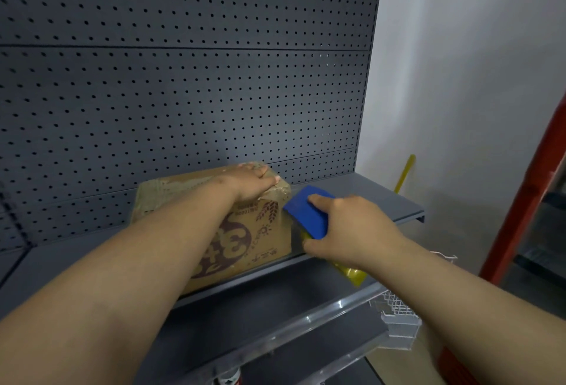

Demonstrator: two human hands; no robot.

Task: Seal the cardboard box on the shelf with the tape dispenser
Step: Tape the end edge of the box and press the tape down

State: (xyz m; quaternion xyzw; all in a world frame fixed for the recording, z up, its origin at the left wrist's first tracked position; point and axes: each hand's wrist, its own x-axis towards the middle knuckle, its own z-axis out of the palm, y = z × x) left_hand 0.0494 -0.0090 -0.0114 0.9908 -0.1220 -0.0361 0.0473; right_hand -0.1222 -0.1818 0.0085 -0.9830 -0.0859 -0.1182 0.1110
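Note:
A brown cardboard box (263, 231) with dark red print stands on the grey shelf (367, 197). Its top is covered with strips of clear tape. My left hand (251, 180) presses flat on the box's top right corner, fingers spread over the tape. My right hand (346, 228) grips a blue tape dispenser (306, 216) with a yellow handle, held against the box's right side near the upper edge. A clear strip of tape seems to run from the dispenser to the corner under my left hand.
A dark pegboard back panel (183, 78) rises behind the shelf. Below is a lower shelf with a clear plastic front rail (321, 320) and a white wire basket (398, 308). A red upright (526, 200) and a yellow stick (404, 173) stand at the right by the white wall.

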